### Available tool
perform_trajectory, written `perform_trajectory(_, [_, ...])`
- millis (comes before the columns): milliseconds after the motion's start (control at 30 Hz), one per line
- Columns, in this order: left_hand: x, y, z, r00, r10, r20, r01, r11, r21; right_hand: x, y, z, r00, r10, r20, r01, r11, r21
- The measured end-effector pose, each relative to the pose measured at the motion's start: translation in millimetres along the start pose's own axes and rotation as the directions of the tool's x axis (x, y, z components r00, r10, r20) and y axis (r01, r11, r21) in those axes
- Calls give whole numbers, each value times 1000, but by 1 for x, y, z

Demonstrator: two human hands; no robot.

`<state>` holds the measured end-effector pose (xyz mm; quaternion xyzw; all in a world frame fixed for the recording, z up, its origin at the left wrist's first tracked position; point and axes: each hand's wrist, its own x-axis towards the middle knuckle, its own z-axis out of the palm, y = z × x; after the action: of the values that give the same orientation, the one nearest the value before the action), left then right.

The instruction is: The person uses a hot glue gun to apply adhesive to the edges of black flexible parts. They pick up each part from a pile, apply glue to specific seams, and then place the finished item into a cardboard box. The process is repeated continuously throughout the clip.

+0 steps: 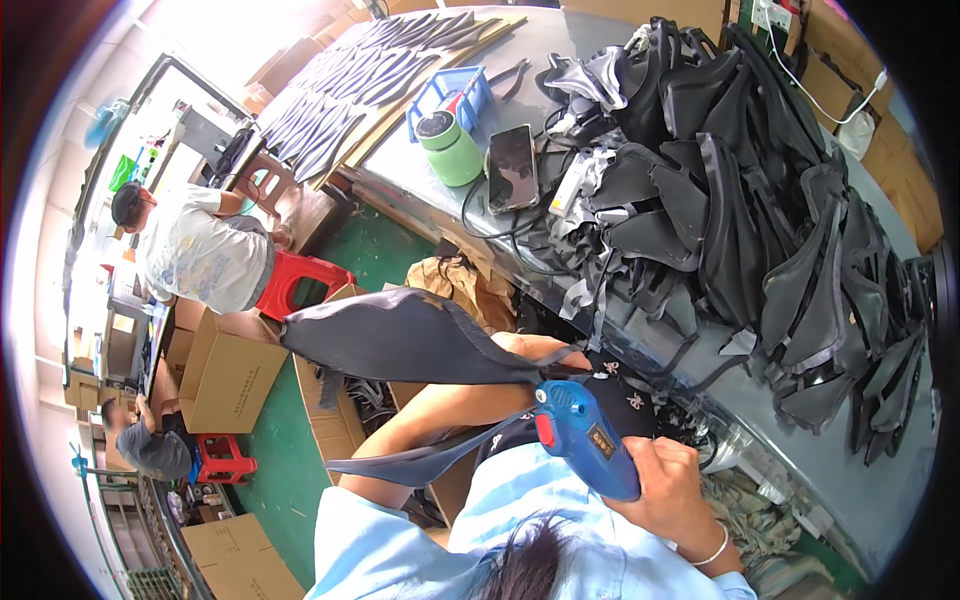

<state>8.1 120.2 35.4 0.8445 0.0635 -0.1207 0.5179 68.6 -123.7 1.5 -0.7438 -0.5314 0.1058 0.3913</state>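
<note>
Across the upper right, a grey worktop (850, 500), bearing a broad heap of black padded pieces (725, 205). Far to the left, above a green floor, an open cardboard box (225, 370). Over the lap, apart from the heap, a dark curved panel (400, 340), narrow end right by the nose of a blue handheld tool (590, 450). Around the tool's lower end, a clenched right hand (670, 490). Behind the panel, a mostly hidden left hand (565, 352), grip impossible to tell. On the worktop, a green jar (450, 155), then a dark phone (512, 168) just beside.
</note>
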Motion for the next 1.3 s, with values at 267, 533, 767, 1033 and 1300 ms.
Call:
perform_trajectory(267, [-26, 22, -25, 858, 278, -432, -373, 916, -151, 3, 3, 4, 997, 41, -71, -42, 999, -7])
perform_trajectory(533, [-11, 14, 24, 431, 58, -900, -774, 536, -336, 2, 4, 5, 995, 62, -74, -62, 998, 10])
perform_trajectory(767, [-6, 2, 39, 319, 161, -934, -819, 543, -186, 5, -3, 9, 995, 64, -82, -56, 994, 96])
perform_trajectory(1033, [-4, 7, 55, 330, 79, -941, -796, 558, -233, 8, -8, 9, 994, 78, -81, -67, 990, 124])
perform_trajectory(1300, [-12, 23, 56, 475, -64, -877, -736, 517, -437, 13, -12, 9, 989, 54, -141, -45, 997, 63])
